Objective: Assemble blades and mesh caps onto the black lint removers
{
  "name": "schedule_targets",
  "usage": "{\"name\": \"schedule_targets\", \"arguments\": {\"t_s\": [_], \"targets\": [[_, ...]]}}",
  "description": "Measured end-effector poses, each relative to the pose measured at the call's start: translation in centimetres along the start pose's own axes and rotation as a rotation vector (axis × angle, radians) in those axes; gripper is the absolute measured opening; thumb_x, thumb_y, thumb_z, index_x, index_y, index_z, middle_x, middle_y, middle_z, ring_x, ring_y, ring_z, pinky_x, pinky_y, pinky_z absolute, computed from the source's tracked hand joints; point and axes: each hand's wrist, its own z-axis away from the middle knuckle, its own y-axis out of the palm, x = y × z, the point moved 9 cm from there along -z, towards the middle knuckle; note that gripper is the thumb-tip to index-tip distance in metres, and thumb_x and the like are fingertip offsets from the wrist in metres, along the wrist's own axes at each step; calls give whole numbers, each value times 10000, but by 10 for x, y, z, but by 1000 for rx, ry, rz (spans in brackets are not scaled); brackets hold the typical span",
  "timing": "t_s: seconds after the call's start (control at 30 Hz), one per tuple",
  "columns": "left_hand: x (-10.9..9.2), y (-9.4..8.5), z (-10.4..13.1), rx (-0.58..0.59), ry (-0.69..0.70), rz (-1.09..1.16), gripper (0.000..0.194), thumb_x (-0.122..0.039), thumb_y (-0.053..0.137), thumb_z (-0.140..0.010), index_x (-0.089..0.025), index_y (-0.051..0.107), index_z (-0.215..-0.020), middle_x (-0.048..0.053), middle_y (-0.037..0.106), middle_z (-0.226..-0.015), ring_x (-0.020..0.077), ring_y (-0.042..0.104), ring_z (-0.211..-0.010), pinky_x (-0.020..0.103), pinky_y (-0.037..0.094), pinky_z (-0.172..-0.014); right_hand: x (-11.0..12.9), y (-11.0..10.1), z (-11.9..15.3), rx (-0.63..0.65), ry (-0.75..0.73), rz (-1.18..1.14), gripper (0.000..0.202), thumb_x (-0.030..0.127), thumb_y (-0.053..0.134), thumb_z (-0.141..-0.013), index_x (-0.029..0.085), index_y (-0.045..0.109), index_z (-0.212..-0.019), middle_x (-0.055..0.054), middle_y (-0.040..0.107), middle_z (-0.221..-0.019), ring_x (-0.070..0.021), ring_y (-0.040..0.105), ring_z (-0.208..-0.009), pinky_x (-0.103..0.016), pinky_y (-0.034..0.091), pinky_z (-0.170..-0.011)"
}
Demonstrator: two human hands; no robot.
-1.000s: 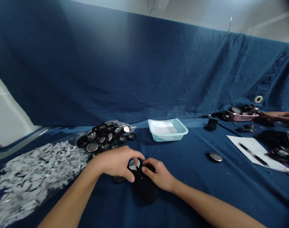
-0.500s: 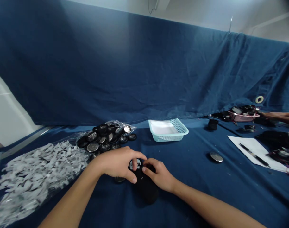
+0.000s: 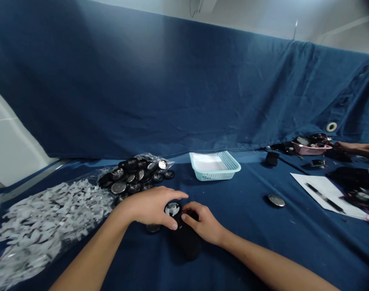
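Two bare hands work at an elongated black case with a round end, lying on the dark blue cloth in front of the wearer. The left hand's finger, which covered the round end half a second ago, has lifted clear, so the pale grey-white piece inside now shows; that end seems free for inspection or adjustment. The left hand is unclenched, thumb and index spread around the end; whether its thumb presses on the case, I cannot tell. The right hand has not moved, gripping the case's right side with curled fingers.

A dark round disc sits just beside the case, partly hidden by the left hand, which also screens the near edge of a heap of black, metal-faced discs. Left of that lies a clear plastic bag of pale cut pieces. Beyond stands a light-blue perforated plastic basket.
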Motion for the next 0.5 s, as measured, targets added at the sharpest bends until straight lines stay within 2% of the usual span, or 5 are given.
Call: {"name": "schedule_targets", "arguments": {"t_s": [0.07,0.17,0.23,0.4,0.5], "targets": [[-1,2,-1,28,2,20,775,-409,731,-680,-324,434,-1391,41,576,-1309,191,640,-888,292,470,-812,-1,0,0,2,1,-2,151,221,591,-866,185,656,-998,-33,671,-912,-169,618,-822,-282,461,-737],[-6,7,-2,118,43,130,720,-400,709,-711,-320,446,-1376,2,681,-1077,138,630,-699,251,472,-684,-1,1,0,1,-9,1,129,219,594,-865,187,661,-971,-28,670,-901,-166,610,-815,-276,455,-730],[-9,8,-2,148,80,190,680,-389,706,-717,-337,468,-1352,-27,695,-969,130,621,-674,227,459,-629,0,1,0,0,-16,-3,116,216,592,-867,187,660,-957,-24,668,-893,-161,606,-803,-271,452,-722],[-2,-2,-3,18,47,91,718,-413,729,-683,-332,480,-1351,16,587,-1270,135,610,-749,246,458,-673,-1,0,-1,-4,-14,-1,135,210,596,-862,185,659,-979,-29,669,-909,-158,609,-800,-268,452,-718],[-2,1,-3,62,39,99,713,-389,724,-686,-311,484,-1353,15,649,-1158,134,608,-709,245,450,-660,-1,0,0,-3,-12,1,151,210,601,-858,192,657,-997,-28,672,-919,-162,615,-816,-270,452,-719]]}}
